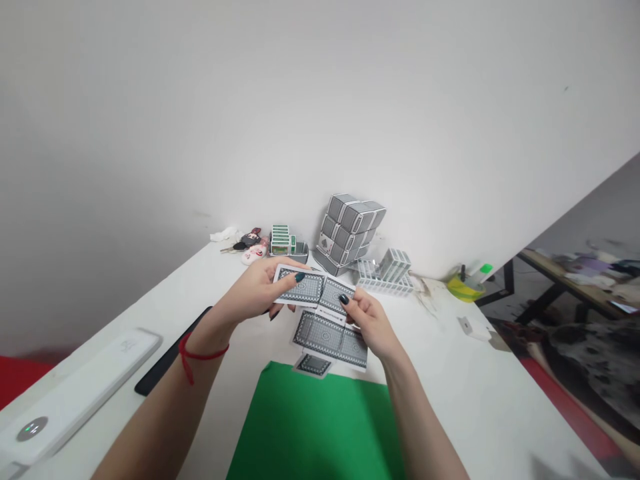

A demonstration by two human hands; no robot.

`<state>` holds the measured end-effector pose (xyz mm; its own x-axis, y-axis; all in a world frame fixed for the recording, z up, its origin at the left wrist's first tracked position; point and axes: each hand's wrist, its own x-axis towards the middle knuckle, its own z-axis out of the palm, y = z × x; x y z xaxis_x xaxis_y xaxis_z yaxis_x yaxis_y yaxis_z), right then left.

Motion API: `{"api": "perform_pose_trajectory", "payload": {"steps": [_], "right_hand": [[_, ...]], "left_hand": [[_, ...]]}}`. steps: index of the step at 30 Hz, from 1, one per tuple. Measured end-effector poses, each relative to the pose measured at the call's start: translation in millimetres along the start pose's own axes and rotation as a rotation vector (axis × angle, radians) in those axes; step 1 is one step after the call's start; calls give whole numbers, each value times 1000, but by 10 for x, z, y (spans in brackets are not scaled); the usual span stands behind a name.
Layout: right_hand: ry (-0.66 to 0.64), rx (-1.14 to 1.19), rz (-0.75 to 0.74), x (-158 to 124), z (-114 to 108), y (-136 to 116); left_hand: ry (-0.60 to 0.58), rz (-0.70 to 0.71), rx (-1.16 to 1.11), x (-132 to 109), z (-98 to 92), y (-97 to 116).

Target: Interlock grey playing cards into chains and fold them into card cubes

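Note:
My left hand (257,290) pinches a grey-patterned playing card (311,288), back side up, with the thumb on top and fingers underneath. My right hand (373,323) grips a second playing card (330,298) that meets or overlaps the first one. Below them are more patterned cards (325,333) edge to edge; whether they are joined to the held ones I cannot tell. A single card (313,365) shows under these, near the top edge of a green sheet (320,427).
Against the wall, grey packs of cards (350,233) form a leaning stack. Beside it stand a clear tray of packs (385,283) and green-and-white boxes (281,241). Small trinkets (255,250), a yellow-green container (465,288), a white device (80,393) and a black phone-like slab (170,357) lie on the white table (450,393).

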<state>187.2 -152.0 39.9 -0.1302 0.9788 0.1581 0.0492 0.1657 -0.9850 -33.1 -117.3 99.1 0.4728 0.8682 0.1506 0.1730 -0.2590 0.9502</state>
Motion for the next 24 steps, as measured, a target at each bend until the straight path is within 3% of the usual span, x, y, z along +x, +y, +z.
{"api": "perform_pose_trajectory", "payload": {"steps": [6, 12, 24], "right_hand": [[-6, 122, 24, 30, 15, 102], [-17, 77, -2, 46, 39, 134], [-2, -20, -74, -8, 52, 95]], "left_hand": [[-34, 0, 66, -30, 2, 32], [-47, -66, 168, -73, -13, 94], [-149, -104, 60, -67, -109, 22]]}}
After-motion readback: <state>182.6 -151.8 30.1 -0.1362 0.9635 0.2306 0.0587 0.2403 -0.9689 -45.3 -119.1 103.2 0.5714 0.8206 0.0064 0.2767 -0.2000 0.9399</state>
